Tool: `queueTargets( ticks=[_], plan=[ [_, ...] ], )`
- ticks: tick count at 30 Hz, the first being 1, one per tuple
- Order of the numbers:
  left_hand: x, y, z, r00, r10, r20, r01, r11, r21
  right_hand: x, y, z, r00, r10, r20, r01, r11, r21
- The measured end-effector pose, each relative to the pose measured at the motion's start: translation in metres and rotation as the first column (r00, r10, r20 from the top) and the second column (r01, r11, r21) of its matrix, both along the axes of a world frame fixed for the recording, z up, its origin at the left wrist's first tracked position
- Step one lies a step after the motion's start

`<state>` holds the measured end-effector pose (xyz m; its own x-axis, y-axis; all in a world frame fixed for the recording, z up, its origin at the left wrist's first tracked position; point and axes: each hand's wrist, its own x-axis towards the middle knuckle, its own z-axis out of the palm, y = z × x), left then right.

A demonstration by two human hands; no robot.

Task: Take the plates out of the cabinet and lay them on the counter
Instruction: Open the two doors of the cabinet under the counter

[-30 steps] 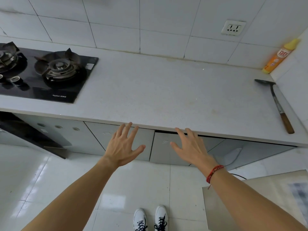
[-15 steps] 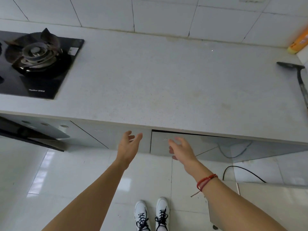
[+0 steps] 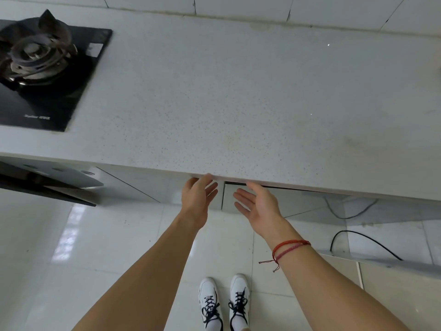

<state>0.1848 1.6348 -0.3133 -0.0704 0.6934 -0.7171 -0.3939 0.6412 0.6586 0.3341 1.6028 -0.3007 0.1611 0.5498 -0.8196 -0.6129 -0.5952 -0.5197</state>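
Right at the bottom there's a pair of white sneakers (image 3: 223,304) with dark laces, planted on a glossy pale tiled floor (image 3: 71,247). Both bare forearms reach forward from there, and the right wrist has a red string bracelet (image 3: 290,247) (double strand, with a little loose tail hanging off it). A black cable (image 3: 365,242) loops across the floor off to the right.

The left hand (image 3: 196,199) is turned palm-inward. Its fingers (image 3: 212,189) are straight and loose, grasping nothing, and the top of the hand sits right at the underside of the tabletop's front lip. The right hand (image 3: 256,204) is just beside it, palm facing the left one, with its fingers relaxed and a bit spread, also holding nothing. The hands are close but not touching each other.

Just past them is a grey cabinet door (image 3: 303,200) tucked under the tabletop, with a thin dark gap along its top edge. Whether either hand actually touches the door is hard to say. The plates can't be seen from this angle, since the doors cover whatever is inside. Further left a dark panel (image 3: 47,187) juts out below the stove.

Above that is the speckled white tabletop (image 3: 238,103), with a black glass gas burner (image 3: 43,68) set into its far left. White wall tiles (image 3: 238,5) run along the back.
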Motion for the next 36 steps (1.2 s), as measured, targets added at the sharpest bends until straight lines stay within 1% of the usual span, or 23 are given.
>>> queueTargets(
  ticks=[3, 7, 16, 23, 28, 36],
  plan=[
    [0.004, 0.006, -0.002, 0.992, 0.067, 0.112, -0.067, 0.998, -0.003, -0.002, 0.004, -0.005, 0.997, -0.054, -0.046, 0.055, 0.998, 0.020],
    [0.006, 0.012, -0.009, 0.975, 0.124, 0.183, -0.123, 0.992, -0.016, -0.003, 0.006, -0.007, 0.987, -0.105, -0.122, 0.113, 0.991, 0.065],
    [0.014, 0.012, -0.012, 0.950, 0.113, 0.291, -0.109, 0.994, -0.027, -0.015, 0.008, -0.008, 0.951, -0.182, -0.251, 0.212, 0.972, 0.097],
    [0.011, 0.000, -0.015, 0.951, 0.117, 0.285, -0.114, 0.993, -0.027, -0.016, 0.000, -0.012, 0.948, -0.171, -0.269, 0.205, 0.973, 0.106],
    [0.007, -0.013, -0.016, 0.962, 0.097, 0.255, -0.093, 0.995, -0.028, -0.017, -0.009, -0.013, 0.956, -0.179, -0.231, 0.202, 0.976, 0.079],
    [-0.007, -0.044, -0.010, 0.969, 0.095, 0.230, -0.081, 0.994, -0.069, -0.019, -0.042, -0.013, 0.979, -0.119, -0.167, 0.133, 0.988, 0.074]
  ],
)
